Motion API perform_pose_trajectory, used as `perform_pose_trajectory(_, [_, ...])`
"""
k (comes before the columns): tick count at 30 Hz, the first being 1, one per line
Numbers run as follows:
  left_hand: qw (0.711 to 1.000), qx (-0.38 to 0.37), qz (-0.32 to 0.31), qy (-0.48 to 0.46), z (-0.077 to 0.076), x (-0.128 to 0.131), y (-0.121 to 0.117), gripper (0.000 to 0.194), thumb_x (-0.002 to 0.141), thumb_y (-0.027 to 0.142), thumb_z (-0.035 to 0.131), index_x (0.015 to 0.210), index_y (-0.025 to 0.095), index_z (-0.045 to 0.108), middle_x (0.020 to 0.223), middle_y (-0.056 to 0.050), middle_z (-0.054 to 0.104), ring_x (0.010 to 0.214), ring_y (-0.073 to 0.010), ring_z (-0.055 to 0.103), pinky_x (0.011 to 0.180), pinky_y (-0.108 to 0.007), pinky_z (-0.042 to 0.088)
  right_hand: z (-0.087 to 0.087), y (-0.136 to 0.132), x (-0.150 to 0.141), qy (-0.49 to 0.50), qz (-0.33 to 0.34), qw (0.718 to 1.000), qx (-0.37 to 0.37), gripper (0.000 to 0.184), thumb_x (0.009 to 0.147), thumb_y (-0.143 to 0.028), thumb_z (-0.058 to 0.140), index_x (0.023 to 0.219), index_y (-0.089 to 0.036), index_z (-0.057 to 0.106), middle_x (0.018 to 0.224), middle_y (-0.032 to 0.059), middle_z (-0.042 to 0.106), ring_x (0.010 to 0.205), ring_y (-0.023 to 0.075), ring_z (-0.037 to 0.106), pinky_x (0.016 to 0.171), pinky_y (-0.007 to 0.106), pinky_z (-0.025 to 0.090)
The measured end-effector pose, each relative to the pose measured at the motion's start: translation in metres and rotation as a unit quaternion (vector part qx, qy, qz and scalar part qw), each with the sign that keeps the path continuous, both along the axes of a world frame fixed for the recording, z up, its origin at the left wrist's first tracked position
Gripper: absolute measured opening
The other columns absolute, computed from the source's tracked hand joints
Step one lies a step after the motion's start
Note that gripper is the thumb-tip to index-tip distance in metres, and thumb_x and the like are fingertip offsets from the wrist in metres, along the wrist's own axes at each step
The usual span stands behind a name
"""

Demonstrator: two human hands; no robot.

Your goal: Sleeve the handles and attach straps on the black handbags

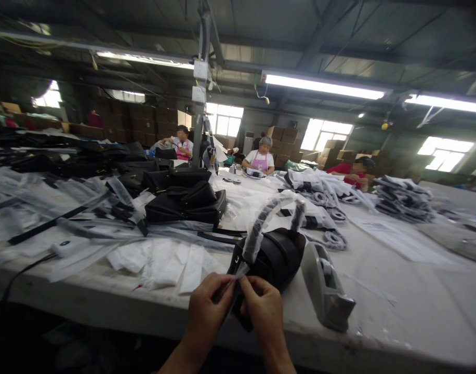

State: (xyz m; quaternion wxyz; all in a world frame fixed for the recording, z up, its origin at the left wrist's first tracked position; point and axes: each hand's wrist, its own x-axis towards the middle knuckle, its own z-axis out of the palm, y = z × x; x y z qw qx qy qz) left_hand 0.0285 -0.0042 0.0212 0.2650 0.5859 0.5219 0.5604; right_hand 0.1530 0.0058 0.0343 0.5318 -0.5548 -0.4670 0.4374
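A black handbag (277, 257) rests at the table's front edge, its arched handle (257, 228) wrapped in clear plastic. At the bag's near left end, my left hand (210, 301) and my right hand (261, 301) meet fingertip to fingertip. Both pinch a strip of clear plastic wrap (241, 271) that runs up toward the handle's base. A small gold-coloured fitting (237, 258) shows on the bag's side just above my fingers. Close by on the right stands a grey tape dispenser (327, 285).
Black bags (187, 200) are piled at the back left. White paper sheets (163, 262) and plastic-wrapped straps (86, 218) cover the left side. Wrapped bundles (401, 197) are stacked at the right. Several people, one in a pink apron (260, 162), work across the table (409, 311).
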Motion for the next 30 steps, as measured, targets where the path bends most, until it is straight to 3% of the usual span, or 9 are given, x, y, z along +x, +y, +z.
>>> perform_pose_trajectory(4, [0.975,0.120,0.032,0.183,-0.007,-0.002,-0.004,0.017,0.089,0.027,0.059,0.095,0.025,0.075,0.073,-0.003,0.069,0.063,-0.0161,0.064,0.058,-0.022,0.042,-0.007,0.003,0.000,0.023,0.009,1.000,0.000,0.042,0.073,-0.053,0.071,0.058,-0.014,0.065,0.037,-0.0033,0.049,0.033,0.0073,0.042,0.036,0.017,0.030])
perform_pose_trajectory(8, [0.900,0.220,0.072,0.368,-0.007,-0.003,-0.005,0.034,0.101,0.028,0.038,0.101,0.021,0.071,0.067,-0.001,0.065,0.055,-0.0132,0.061,0.050,-0.023,0.036,-0.012,0.002,-0.001,0.043,0.024,0.999,-0.007,0.048,0.075,-0.058,0.067,0.060,-0.013,0.065,0.037,-0.0021,0.051,0.032,0.0082,0.044,0.036,0.017,0.033])
perform_pose_trajectory(11, [0.867,0.237,0.083,0.431,-0.002,-0.006,-0.005,0.038,0.103,0.027,0.032,0.099,0.019,0.070,0.066,-0.001,0.063,0.052,-0.0124,0.060,0.047,-0.024,0.035,-0.009,-0.001,-0.001,0.060,0.052,0.997,0.009,0.052,0.080,-0.063,0.058,0.064,-0.014,0.065,0.041,0.0001,0.055,0.034,0.0104,0.048,0.037,0.019,0.038])
perform_pose_trajectory(14, [0.855,0.256,0.085,0.444,-0.002,-0.007,-0.006,0.039,0.103,0.023,0.030,0.098,0.018,0.069,0.065,-0.001,0.063,0.051,-0.0129,0.060,0.046,-0.024,0.037,-0.003,-0.004,-0.002,0.019,0.063,0.997,0.030,0.047,0.079,-0.059,0.062,0.066,-0.014,0.065,0.044,0.0001,0.058,0.038,0.0120,0.053,0.040,0.020,0.040])
perform_pose_trajectory(18, [0.868,0.273,0.042,0.412,-0.021,-0.008,-0.015,0.029,0.100,0.016,0.039,0.117,0.016,0.063,0.072,-0.002,0.066,0.061,-0.0131,0.065,0.056,-0.020,0.047,0.000,-0.005,0.000,-0.023,0.046,0.998,0.030,0.044,0.080,-0.054,0.064,0.059,-0.016,0.063,0.043,-0.0009,0.056,0.039,0.0118,0.052,0.041,0.020,0.039])
perform_pose_trajectory(23, [0.896,0.270,-0.103,0.337,-0.044,-0.020,-0.040,0.038,0.094,0.009,0.046,0.130,0.015,0.055,0.078,-0.005,0.070,0.065,-0.0117,0.068,0.065,-0.015,0.053,-0.004,-0.002,0.003,0.010,0.047,0.999,0.002,0.044,0.079,-0.055,0.064,0.058,-0.016,0.062,0.035,-0.0051,0.045,0.032,0.0081,0.039,0.036,0.020,0.030])
perform_pose_trajectory(26, [0.943,0.207,-0.094,0.242,-0.029,-0.033,-0.049,0.027,0.091,0.013,0.054,0.113,0.021,0.066,0.076,-0.003,0.070,0.064,-0.0123,0.068,0.064,-0.015,0.053,-0.005,0.000,0.005,0.010,0.061,0.998,-0.015,0.045,0.079,-0.055,0.063,0.060,-0.015,0.065,0.034,-0.0050,0.044,0.031,0.0069,0.037,0.036,0.019,0.026])
perform_pose_trajectory(29, [0.994,0.052,0.010,0.093,-0.001,-0.037,-0.040,0.015,0.090,0.027,0.057,0.095,0.021,0.070,0.085,-0.004,0.073,0.079,-0.0190,0.070,0.073,-0.023,0.055,-0.006,0.002,0.008,0.001,0.074,0.997,-0.008,0.045,0.082,-0.054,0.062,0.062,-0.014,0.066,0.034,-0.0045,0.045,0.032,0.0062,0.037,0.037,0.018,0.026])
perform_pose_trajectory(30, [0.999,-0.010,0.000,0.043,0.007,-0.035,-0.034,0.019,0.091,0.034,0.056,0.095,0.020,0.069,0.084,-0.005,0.072,0.080,-0.0202,0.069,0.071,-0.024,0.055,-0.005,0.002,0.008,-0.005,0.076,0.997,-0.004,0.045,0.083,-0.054,0.061,0.062,-0.014,0.066,0.034,-0.0046,0.045,0.032,0.0062,0.037,0.037,0.018,0.026])
